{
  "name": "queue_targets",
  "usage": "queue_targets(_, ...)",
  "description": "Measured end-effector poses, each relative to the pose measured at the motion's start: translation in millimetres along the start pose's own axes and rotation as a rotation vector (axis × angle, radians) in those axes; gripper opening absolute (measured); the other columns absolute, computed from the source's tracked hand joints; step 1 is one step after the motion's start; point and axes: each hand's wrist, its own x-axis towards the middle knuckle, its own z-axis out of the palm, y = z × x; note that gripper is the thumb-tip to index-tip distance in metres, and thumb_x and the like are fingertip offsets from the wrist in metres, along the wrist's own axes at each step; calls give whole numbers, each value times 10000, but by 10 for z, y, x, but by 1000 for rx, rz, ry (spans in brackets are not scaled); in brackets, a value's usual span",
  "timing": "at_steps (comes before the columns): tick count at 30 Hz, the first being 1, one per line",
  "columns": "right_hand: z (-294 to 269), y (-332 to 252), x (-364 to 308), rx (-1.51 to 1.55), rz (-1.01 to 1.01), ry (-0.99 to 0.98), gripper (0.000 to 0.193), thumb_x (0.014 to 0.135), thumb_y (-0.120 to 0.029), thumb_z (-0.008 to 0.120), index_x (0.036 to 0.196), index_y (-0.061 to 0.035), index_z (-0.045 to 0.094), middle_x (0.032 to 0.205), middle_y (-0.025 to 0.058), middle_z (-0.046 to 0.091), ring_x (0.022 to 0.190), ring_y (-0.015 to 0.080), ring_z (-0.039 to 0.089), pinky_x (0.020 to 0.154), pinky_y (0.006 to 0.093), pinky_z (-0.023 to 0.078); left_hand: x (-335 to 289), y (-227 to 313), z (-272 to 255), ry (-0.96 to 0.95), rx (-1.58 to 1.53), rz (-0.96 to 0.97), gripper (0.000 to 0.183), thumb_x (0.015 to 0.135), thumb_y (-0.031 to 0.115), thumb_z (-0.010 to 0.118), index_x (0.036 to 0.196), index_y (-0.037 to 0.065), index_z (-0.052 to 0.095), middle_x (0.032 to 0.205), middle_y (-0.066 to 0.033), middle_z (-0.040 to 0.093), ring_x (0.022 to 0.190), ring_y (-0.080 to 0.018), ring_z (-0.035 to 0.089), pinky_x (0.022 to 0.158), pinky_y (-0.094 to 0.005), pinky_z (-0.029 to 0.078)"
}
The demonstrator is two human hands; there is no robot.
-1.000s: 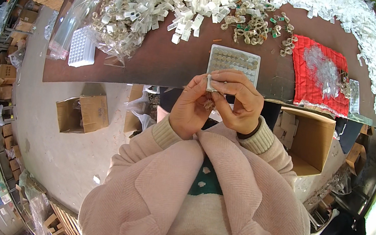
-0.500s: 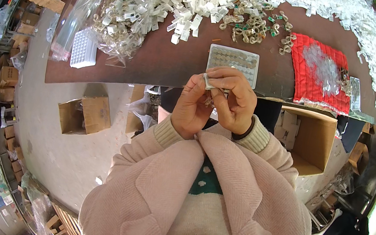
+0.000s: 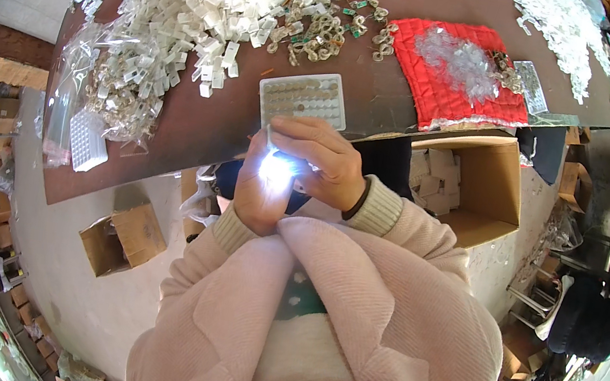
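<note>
Bright white light (image 3: 277, 171) glares between my two hands, from a small lamp whose shape the glare mostly hides. My left hand (image 3: 259, 198) is closed around its left side, fingers up. From the right, my right hand (image 3: 323, 160) bends its fingers over the top and pinches it. Both hands are just in front of the table's near edge. Right behind them lies a white tray (image 3: 261, 104) with rows of small round greyish pieces. Beyond the tray are coiled wires with small green boards (image 3: 318, 33).
White plastic cases (image 3: 214, 9) are heaped along the table (image 3: 226, 110). A red quilted cloth (image 3: 415, 96) bears clear pieces. White stacked trays (image 3: 87, 144) stand left. An open carton (image 3: 497, 209) holds white pieces; another carton (image 3: 138, 234) is on the floor. A dark-clothed person (image 3: 587, 315) is at right.
A bright light now shines between my hands; before, a small whitish piece was held there, unlit. The view has turned, so the table things appear shifted left.
</note>
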Motion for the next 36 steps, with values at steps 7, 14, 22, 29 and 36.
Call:
queue_targets(7,-332,5,-102,78,252,-125,274,830,-45,736,1104,-56,741,1218,162,683,1070,319,662,902,387,534,35,-34,-3,12,163,25,272,1002,237,601,1205,56,603,1098,-58,669,1015,-184,626,898,-338,507)
queue_targets(14,-1491,813,-216,-747,574,320,194,825,-34,723,1018,-55,714,905,150,684,836,344,661,727,415,533,53,-32,83,58,271,106,233,996,256,606,1071,37,631,934,-64,619,804,-148,480,817,-343,408)
queue_targets(22,-1815,1280,-370,-961,452,157,152,897,-172,680,1010,-75,707,945,172,668,821,402,656,693,456,536,44,-46,191,119,316,68,180,1021,214,564,1068,45,601,845,-27,546,770,-144,442,795,-328,394)
queue_targets(29,-1493,898,-156,-883,424,259,90,922,-37,614,1010,-54,625,961,172,647,829,390,646,687,437,532,51,-61,74,-30,249,104,210,999,181,595,1167,55,612,923,-86,576,824,-168,488,795,-342,417)
queue_targets(36,-359,-139,51,-107,221,-22,134,897,59,606,1006,-18,589,1052,162,676,905,266,685,796,315,535,-4,-77,89,-57,265,132,252,980,140,634,1218,67,591,1127,-103,661,1045,-215,624,935,-365,499)
